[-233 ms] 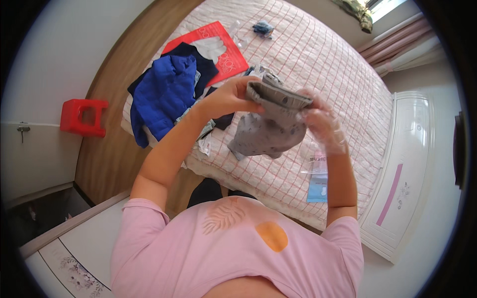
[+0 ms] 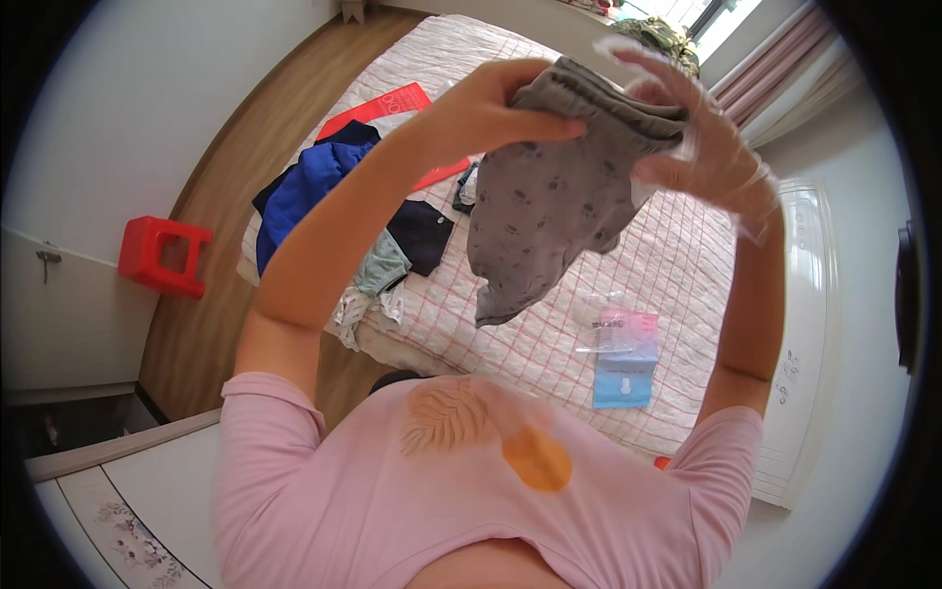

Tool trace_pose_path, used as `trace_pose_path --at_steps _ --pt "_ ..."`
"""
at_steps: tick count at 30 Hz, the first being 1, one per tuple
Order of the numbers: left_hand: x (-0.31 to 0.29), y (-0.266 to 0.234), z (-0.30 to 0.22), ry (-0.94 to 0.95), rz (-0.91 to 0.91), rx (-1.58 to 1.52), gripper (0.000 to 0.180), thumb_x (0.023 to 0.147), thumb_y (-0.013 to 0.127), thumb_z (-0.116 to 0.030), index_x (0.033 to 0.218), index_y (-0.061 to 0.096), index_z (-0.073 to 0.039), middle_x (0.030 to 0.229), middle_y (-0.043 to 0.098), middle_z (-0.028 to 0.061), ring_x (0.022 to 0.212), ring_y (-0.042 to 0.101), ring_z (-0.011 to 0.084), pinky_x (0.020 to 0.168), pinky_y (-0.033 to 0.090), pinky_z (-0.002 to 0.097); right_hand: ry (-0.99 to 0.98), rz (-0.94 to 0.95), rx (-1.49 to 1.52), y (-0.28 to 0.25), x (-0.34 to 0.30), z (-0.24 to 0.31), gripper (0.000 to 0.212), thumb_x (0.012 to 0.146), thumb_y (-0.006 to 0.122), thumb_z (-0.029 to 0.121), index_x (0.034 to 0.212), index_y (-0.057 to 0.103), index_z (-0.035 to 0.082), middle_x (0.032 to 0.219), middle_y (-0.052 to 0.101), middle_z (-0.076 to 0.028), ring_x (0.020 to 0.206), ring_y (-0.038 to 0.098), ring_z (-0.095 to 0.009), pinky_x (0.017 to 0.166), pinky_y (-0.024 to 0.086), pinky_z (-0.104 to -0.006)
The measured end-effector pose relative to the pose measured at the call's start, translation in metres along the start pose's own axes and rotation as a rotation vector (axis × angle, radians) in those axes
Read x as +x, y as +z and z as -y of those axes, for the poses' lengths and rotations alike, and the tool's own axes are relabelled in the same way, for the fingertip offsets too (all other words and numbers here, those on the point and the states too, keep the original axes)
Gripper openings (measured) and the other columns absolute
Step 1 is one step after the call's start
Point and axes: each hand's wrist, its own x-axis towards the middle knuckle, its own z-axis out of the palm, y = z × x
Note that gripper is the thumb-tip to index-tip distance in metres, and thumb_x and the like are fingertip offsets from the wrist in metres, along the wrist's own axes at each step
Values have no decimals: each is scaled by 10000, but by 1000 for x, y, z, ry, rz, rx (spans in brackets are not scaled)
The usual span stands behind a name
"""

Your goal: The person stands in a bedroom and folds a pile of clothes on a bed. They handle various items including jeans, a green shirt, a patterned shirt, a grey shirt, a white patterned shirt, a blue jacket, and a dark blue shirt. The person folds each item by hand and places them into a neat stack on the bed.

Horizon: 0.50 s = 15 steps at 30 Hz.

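Observation:
Grey pants (image 2: 549, 201) with a dark print hang in front of me by their gathered elastic waistband. My left hand (image 2: 520, 103) is closed on the waistband's left end, thumb across the front. At the other end is my right hand (image 2: 692, 137), in a clear plastic glove and slightly blurred. Its fingers are spread apart around the waistband's corner, thumb below; any contact there is hard to make out. The legs of the pants dangle above the bed, with the lower hem tilted toward the left.
A checked quilt (image 2: 510, 368) covers the bed. On its left lie a blue garment (image 2: 309, 196), dark clothes (image 2: 427, 236), a pale green piece (image 2: 383, 265) and a red bag (image 2: 388, 103). A blue packet (image 2: 623, 383) lies nearer me. A red stool (image 2: 162, 255) stands on the floor.
Both hands have risen, lifting the grey pants, which now hang longer and unfolded. My right hand has moved up and right, and its fingers have spread.

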Motion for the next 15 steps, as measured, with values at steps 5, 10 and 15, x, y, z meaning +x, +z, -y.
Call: trace_pose_path --at_steps 5,10,15 --pt "30 34 -44 74 33 -95 255 821 601 -177 1022 548 -29 890 597 40 810 558 102 717 456 237 180 231 -403 -31 21 96 413 718 677 115 1085 543 -18 942 621 -82 865 565 -162 805 472 -293" --pt "17 4 -15 214 -322 21 304 805 624 -192 1045 542 -25 916 590 30 825 542 97 719 447 236 246 211 -254 -58 43 85 384 714 693 95 1071 584 4 940 630 -81 857 573 -156 796 477 -272" --pt "-86 -20 110 -181 -730 -248 137 826 584 -220 798 538 -94 684 537 3 640 535 99 619 481 259 363 281 -122 -85 70 75 246 800 603 78 1033 594 3 931 630 -104 806 600 -177 760 496 -248"
